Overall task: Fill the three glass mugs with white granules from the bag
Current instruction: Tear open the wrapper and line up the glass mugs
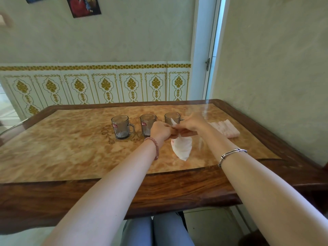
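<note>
Hands meet over the neck of the white bag (182,147), which stands on the surface (71,150) just in front of the three glass mugs (122,126). Left hand (160,130) and right hand (190,126) each pinch the twisted top, apparently working it open. The mugs look nearly empty, so pouring seems not yet begun. Next the mouth must be freed, then the bag lifted and tipped over a mug. A folded cloth (224,129) lies nearby.

The glossy marbled surface (71,150) with its dark wood rim carried three glass mugs (122,127) in a row. A white bag (182,148) rested near them, and a folded pale cloth (224,129) lay off to the right.
</note>
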`<state>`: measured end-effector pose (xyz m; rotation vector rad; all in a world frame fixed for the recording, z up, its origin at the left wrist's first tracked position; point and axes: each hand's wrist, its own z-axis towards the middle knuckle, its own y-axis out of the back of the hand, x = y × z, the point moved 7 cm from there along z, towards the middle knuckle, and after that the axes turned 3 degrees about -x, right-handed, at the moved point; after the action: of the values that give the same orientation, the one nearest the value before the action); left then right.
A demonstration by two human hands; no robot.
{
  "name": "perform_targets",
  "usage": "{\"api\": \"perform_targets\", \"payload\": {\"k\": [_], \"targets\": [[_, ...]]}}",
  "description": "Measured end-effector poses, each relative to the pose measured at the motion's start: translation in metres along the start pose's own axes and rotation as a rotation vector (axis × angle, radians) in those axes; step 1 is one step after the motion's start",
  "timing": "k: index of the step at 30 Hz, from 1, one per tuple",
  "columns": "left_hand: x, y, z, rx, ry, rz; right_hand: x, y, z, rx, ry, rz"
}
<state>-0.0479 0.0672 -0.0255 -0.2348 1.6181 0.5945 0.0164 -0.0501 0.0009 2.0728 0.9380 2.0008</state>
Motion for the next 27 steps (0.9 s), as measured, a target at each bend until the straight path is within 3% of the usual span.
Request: {"api": "perform_targets", "payload": {"k": [10,17,27], "targets": [[0.006,0.000,-0.001,0.079,0.068,-0.095,-0.009,-0.006,0.008,0.000,-0.077,0.035],[0.008,-0.005,-0.005,0.147,0.220,-0.183,-0.013,-0.008,0.016,-0.016,-0.071,0.068],[0.011,-0.003,-0.002,0.115,0.234,-0.162,-0.016,-0.008,0.022,-0.035,-0.024,0.105]]}}
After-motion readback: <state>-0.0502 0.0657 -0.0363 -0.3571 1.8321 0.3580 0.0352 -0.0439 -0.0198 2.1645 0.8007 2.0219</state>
